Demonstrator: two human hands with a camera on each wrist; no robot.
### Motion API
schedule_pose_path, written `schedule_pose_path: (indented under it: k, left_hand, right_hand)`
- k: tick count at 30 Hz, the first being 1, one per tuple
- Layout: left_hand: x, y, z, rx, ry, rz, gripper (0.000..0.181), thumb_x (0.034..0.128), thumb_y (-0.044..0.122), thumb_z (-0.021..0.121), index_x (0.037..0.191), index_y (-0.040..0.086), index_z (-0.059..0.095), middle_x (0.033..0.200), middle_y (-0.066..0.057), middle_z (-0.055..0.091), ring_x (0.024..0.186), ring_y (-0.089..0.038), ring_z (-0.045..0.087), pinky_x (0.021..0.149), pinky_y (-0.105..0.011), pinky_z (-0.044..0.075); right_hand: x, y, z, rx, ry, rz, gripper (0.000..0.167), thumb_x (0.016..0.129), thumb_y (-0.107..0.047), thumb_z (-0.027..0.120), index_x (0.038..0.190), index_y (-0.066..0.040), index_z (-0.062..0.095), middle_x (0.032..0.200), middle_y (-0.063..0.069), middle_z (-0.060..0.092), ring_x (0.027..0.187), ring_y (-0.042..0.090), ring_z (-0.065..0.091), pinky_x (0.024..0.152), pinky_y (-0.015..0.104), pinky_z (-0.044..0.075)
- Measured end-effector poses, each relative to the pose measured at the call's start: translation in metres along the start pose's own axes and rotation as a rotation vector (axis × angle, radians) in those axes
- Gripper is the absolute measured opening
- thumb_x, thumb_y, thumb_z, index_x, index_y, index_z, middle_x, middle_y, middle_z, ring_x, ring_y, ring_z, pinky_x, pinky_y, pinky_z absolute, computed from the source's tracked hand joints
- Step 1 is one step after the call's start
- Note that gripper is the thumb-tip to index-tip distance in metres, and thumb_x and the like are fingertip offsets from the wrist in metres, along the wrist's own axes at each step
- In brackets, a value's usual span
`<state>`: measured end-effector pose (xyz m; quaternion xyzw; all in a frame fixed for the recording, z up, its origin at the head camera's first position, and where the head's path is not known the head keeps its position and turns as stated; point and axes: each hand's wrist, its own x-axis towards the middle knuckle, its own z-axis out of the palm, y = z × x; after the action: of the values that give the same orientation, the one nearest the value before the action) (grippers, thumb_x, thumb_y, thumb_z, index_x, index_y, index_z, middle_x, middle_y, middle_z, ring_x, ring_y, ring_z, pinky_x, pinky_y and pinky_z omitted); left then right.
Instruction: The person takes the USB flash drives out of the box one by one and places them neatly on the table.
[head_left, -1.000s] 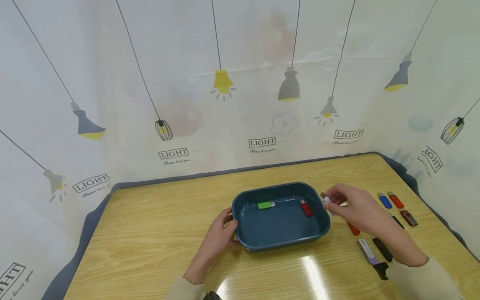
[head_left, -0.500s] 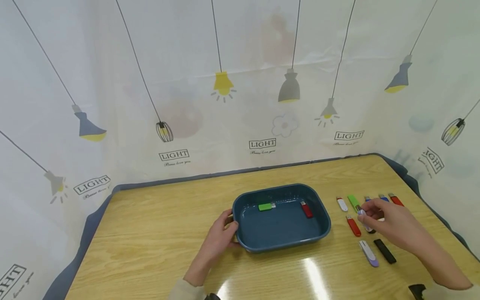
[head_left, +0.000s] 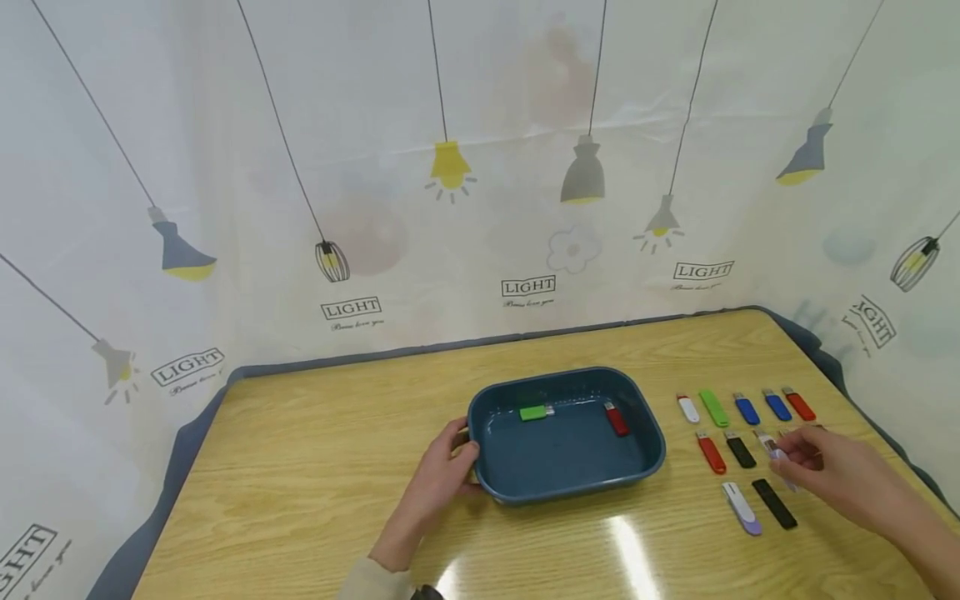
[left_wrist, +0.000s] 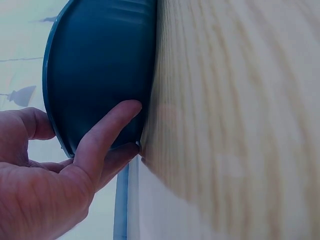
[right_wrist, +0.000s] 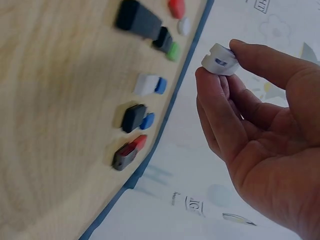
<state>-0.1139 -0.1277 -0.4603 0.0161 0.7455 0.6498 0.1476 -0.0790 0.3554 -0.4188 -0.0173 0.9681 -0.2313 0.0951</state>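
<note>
My left hand (head_left: 438, 467) grips the left end of a dark blue basin (head_left: 517, 498), thumb at the rim and fingers against the outer wall (left_wrist: 100, 55). Inside the basin lie a green USB stick (head_left: 533, 412) and a red USB stick (head_left: 617, 419), apart from each other. My right hand (head_left: 840, 471) pinches a pale white-and-purple USB stick (right_wrist: 220, 61) between thumb and fingertips, above the rows of sticks on the right. Beside that hand lie a black USB stick with a metal plug (head_left: 741, 450) and a long black USB stick (head_left: 775, 503).
Right of the basin, more USB sticks lie in rows on the wooden table (head_left: 315, 467): white (head_left: 688, 408), green (head_left: 715, 408), blue (head_left: 746, 408), red (head_left: 711, 453) and white-purple (head_left: 742, 508) among them. Some are partly hidden by my right hand. A printed curtain (head_left: 420, 275) borders the table.
My right hand has moved right, from beside the basin's right rim to over the rows of sticks, carrying the pale USB stick. The left hand and basin have stayed in place.
</note>
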Motion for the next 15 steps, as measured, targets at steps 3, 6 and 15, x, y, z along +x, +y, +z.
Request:
schedule_pose_path:
  k: [3, 6, 15]
  left_hand:
    - [0.0, 0.001, 0.0, -0.002, -0.005, 0.006, 0.053, 0.1069, 0.015, 0.048, 0.156, -0.002, 0.037, 0.156, -0.032, 0.038, 0.117, -0.042, 0.063, 0.076, -0.047, 0.065]
    - [0.001, 0.002, 0.001, -0.003, -0.01, 0.013, 0.053, 0.1069, 0.015, 0.048, 0.156, -0.002, 0.037, 0.156, -0.032, 0.038, 0.119, -0.043, 0.062, 0.076, -0.045, 0.065]
    - [0.001, 0.003, 0.003, 0.002, -0.008, 0.002, 0.054, 0.1063, 0.015, 0.048, 0.156, -0.002, 0.036, 0.156, -0.032, 0.038, 0.121, -0.043, 0.061, 0.076, -0.045, 0.065]
  right_hand:
    - [-0.003, 0.01, 0.003, -0.025, -0.026, 0.018, 0.032, 0.099, -0.023, 0.071, 0.102, 0.008, 0.065, 0.087, 0.002, 0.067, 0.08, 0.026, 0.067, 0.068, 0.045, 0.059]
    - [-0.006, 0.019, 0.005, -0.034, -0.073, 0.052, 0.033, 0.098, -0.026, 0.071, 0.1, 0.006, 0.065, 0.087, 0.001, 0.066, 0.079, 0.024, 0.067, 0.068, 0.045, 0.059]
    - [-0.01, 0.038, 0.013, -0.069, -0.125, 0.089, 0.034, 0.099, -0.03, 0.07, 0.097, 0.004, 0.065, 0.085, -0.002, 0.065, 0.075, 0.018, 0.063, 0.067, 0.043, 0.056]
